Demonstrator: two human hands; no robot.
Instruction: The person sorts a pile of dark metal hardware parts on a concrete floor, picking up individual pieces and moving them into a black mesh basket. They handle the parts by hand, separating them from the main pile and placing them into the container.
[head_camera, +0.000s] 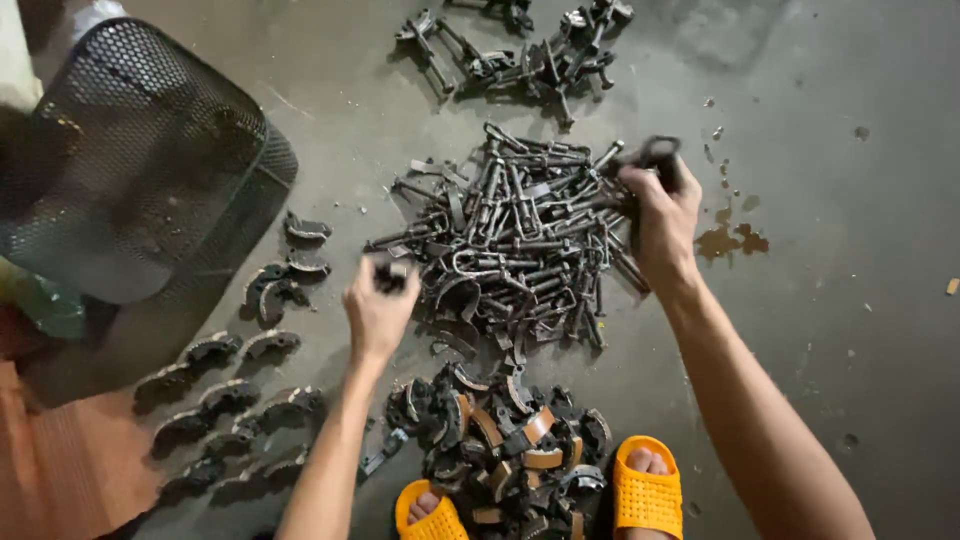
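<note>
Left hand (378, 312) grips a small dark metal piece (388, 276); right hand (664, 212) grips a dark clamp part (655, 155) at the bolt pile's (515, 235) right edge. Curved shoe pieces (235, 400) lie left, black mesh basket (140, 150) far left.

A heap of bent rods (520, 235) lies between the left hand (378, 312) and right hand (662, 215). Curved pieces (235, 400) lie left of the left hand, a mesh basket (140, 150) beyond them; brackets, probably, (505, 450) lie nearer than both hands.
</note>
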